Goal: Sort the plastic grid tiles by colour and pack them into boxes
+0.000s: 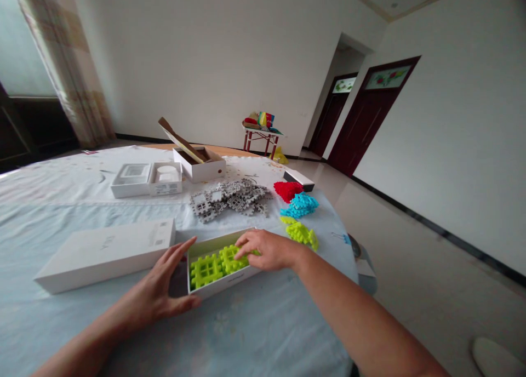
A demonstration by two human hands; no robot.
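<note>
A narrow white box without a lid stands on the table in front of me. Inside it lie yellow-green interlocking plastic building pieces, square with notched edges. My left hand is at the box's left end, thumb and fingers spread around that end. Over the box's right part reaches my right hand, its fingers bent down onto the green pieces; whether it grips one is hidden. More yellow-green pieces lie in a small heap just beyond my right wrist.
Behind the box is a pile of grey pieces. Red pieces and blue pieces lie at the right. A long white box lies left; a white tray and an open carton stand farther back.
</note>
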